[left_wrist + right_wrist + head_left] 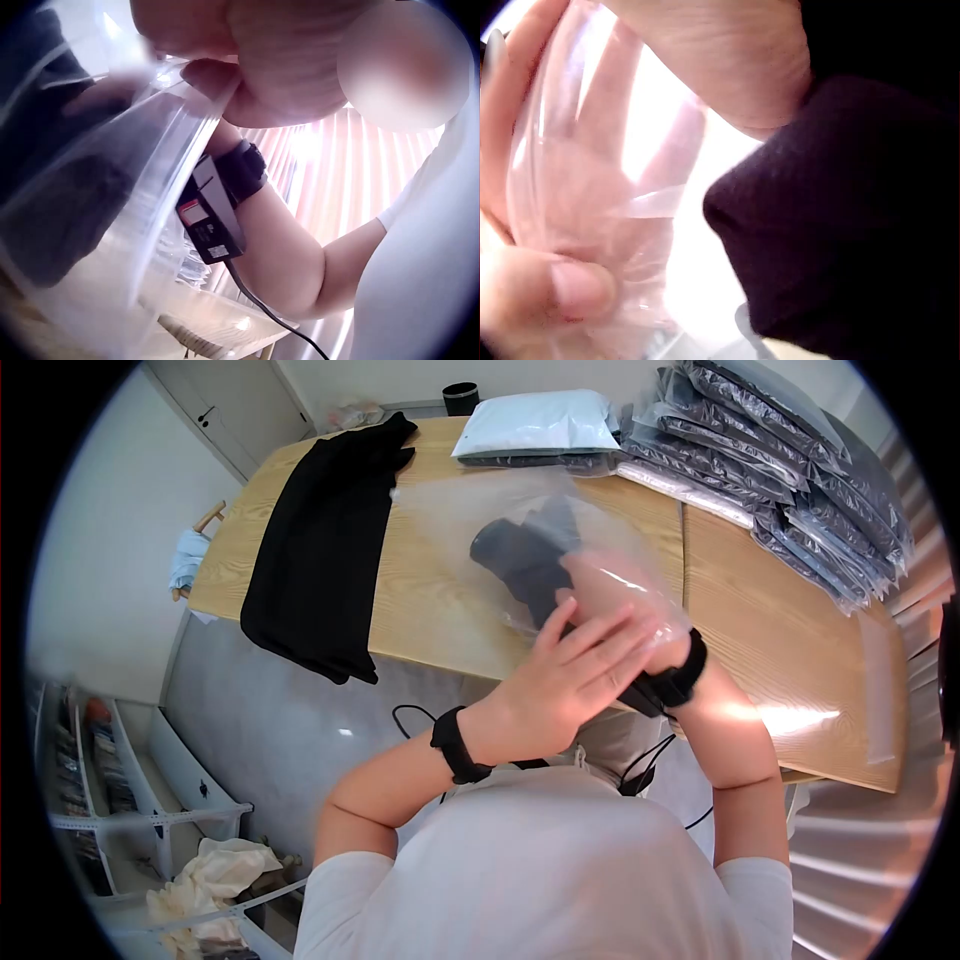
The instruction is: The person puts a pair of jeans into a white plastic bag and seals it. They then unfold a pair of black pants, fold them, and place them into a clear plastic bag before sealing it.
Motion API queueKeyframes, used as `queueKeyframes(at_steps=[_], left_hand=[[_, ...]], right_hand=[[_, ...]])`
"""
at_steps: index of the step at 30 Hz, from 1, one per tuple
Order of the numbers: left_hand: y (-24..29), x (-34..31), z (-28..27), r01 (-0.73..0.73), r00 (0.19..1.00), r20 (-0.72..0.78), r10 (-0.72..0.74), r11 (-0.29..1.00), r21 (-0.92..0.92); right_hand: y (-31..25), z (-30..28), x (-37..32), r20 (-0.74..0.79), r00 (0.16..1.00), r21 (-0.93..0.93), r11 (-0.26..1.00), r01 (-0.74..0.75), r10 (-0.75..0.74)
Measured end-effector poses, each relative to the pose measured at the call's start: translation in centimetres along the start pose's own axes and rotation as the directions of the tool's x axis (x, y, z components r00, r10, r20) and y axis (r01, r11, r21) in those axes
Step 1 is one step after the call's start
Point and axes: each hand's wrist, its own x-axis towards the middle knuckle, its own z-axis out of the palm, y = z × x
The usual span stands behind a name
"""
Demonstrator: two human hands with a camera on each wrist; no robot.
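Observation:
My right hand [608, 588] is inside a clear plastic bag [445, 510] and grips a folded black garment [515, 555] there. The bag's film covers that hand almost to the wrist. My left hand [555, 690] lies over the bag's mouth, close to the right wrist. In the right wrist view the left thumb [581, 289] presses the film, with the other fingers behind it, so the edge is pinched. The dark cloth [832, 217] fills the right of that view. In the left wrist view the garment [60, 202] shows through the film.
A long black garment [320, 550] lies across the table's [420, 620] left end. A white packed parcel [540, 422] and tall stacks of bagged dark garments [740, 450] stand at the back. A black bin [461, 398] is behind. Shelving [150, 780] is on the lower left.

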Motion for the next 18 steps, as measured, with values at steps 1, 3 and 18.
queueKeyframes(at_steps=[1,3,18], left_hand=[[-0.1,-0.4,0.0,-0.002,1.0,0.004,0.002,1.0,-0.001],[0.0,-1.0,-0.1,0.123,0.992,0.009,-0.124,0.99,0.072],[0.9,-3.2,-0.4,0.19,0.968,0.124,-0.22,0.957,0.221]], right_hand=[[-0.5,-0.2,1.0,0.168,0.984,-0.057,0.997,-0.049,0.058],[-1.4,-0.2,3.2,0.339,0.896,-0.153,0.957,-0.248,0.287],[5.1,3.0,-0.1,0.155,0.986,-0.387,0.922,0.004,0.061]])
